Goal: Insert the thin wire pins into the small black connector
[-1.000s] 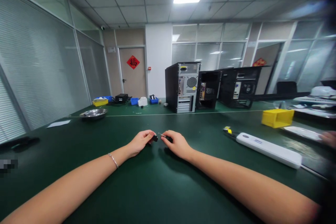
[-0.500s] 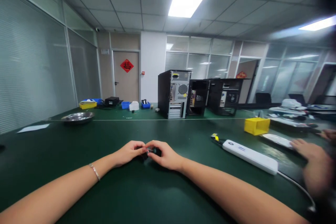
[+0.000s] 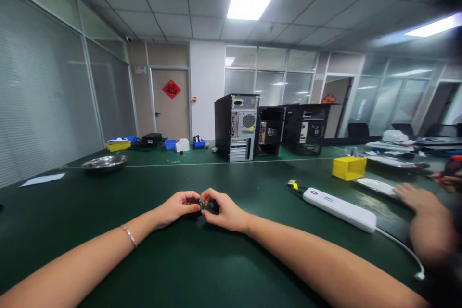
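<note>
My left hand (image 3: 180, 207) is closed, thumb and fingers pinching a small dark piece with a green part (image 3: 201, 206); its kind is too small to make out. Bent fingers of my right hand (image 3: 229, 211) meet it from the other side, thumb and forefinger at the green part. Something dark (image 3: 213, 207) shows inside the curl of my right hand, mostly covered by the fingers. Both hands are just above the dark green tabletop (image 3: 173, 264), fingertips nearly touching.
Right of my hands lies a white power strip (image 3: 339, 209) with its cable. Beyond it are a yellow bin (image 3: 348, 168) and a co-worker's hand (image 3: 415, 196) by a white tray (image 3: 377, 186). Computer cases (image 3: 234, 127) stand behind; a metal dish (image 3: 104, 163) sits left.
The fingers of my right hand have shifted slightly on the small piece, and its green part now shows. The view has turned a little. A red-and-black object has appeared at the far right.
</note>
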Action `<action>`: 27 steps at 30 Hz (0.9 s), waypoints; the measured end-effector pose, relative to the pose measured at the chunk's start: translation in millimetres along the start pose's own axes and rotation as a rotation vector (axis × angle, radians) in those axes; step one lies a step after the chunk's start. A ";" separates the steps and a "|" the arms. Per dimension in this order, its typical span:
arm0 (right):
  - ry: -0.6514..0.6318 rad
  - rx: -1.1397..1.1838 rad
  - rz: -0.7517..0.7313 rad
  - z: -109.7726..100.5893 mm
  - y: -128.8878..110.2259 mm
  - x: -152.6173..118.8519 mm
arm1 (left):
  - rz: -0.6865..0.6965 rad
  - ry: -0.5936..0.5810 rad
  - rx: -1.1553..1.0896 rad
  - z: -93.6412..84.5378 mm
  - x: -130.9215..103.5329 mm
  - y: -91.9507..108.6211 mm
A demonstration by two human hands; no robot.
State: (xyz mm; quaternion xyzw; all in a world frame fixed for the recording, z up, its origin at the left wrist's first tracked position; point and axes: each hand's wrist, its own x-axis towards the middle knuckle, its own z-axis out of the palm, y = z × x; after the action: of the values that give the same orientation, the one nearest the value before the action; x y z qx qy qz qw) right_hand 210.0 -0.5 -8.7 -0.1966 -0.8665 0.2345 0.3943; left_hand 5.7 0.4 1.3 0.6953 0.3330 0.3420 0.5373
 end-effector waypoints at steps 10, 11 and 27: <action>0.090 -0.031 0.014 1.7 3.0 2.7 | 0.008 0.047 -0.020 -4.1 -0.2 -3.0; 0.098 -0.040 0.012 1.6 3.3 2.9 | 0.016 0.053 -0.014 -3.4 -0.5 -2.0; -0.080 -0.295 0.178 0.2 -0.5 4.9 | 0.065 0.240 0.000 -0.8 4.0 -9.3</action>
State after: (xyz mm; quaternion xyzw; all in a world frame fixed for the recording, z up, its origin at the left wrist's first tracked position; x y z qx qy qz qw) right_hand 206.8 1.7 -5.7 -0.3187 -0.8857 0.1465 0.3041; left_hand 6.3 6.0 -7.2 0.6596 0.3722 0.4400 0.4824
